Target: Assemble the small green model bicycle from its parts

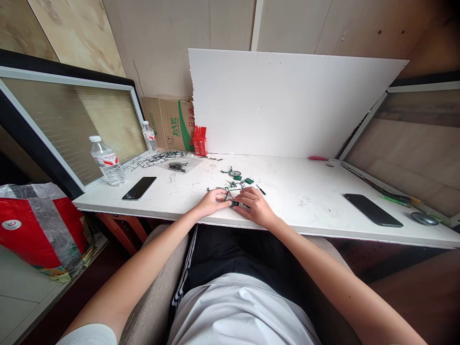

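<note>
gripping a small dark part between the fingers of the left hand and right hand over the near edge of the counter, with loose green parts just beyond, a black phone to the left and a white board standing at the far side.

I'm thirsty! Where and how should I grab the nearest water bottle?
Probably best around the labelled middle of the bottle, coming from the right: it stands upright, its body is round, and the framed panel is close on its left.
</note>
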Demonstrator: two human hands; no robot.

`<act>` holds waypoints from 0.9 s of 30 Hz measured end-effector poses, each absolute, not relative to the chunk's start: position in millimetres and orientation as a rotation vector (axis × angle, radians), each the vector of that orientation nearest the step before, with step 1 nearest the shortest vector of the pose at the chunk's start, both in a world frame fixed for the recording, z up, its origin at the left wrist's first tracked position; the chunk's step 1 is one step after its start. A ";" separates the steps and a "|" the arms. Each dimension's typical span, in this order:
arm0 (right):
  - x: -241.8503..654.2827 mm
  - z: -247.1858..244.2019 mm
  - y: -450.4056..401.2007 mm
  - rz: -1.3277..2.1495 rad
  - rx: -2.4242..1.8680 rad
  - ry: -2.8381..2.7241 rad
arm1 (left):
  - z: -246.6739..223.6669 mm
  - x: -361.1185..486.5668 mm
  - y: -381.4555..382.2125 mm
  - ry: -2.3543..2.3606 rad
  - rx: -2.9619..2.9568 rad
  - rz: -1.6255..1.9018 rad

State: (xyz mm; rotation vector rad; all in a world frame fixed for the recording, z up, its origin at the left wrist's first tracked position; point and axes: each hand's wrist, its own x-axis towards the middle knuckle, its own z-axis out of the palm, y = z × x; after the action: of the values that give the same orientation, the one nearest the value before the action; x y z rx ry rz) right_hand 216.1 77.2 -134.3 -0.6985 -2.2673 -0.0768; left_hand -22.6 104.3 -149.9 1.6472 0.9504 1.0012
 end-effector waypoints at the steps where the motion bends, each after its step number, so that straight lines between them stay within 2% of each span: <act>1: 216.0 -134.1 76.8 -0.076 -0.702 -2.270 | -149.6 -22.6 104.1 0.952 1.639 0.999; 14: 216.6 -123.8 67.0 -0.050 -0.708 -2.223 | -147.3 -21.4 102.0 0.905 1.555 1.025; 27: 220.4 -131.4 79.6 0.068 -0.912 -1.699 | -145.3 -29.6 111.8 0.857 1.326 1.204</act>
State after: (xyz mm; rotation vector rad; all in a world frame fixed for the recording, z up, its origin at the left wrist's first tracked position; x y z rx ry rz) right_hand 220.4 79.6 -131.4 -0.9120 -1.6991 0.0677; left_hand -29.6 111.8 -145.3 1.3258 0.8574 1.2044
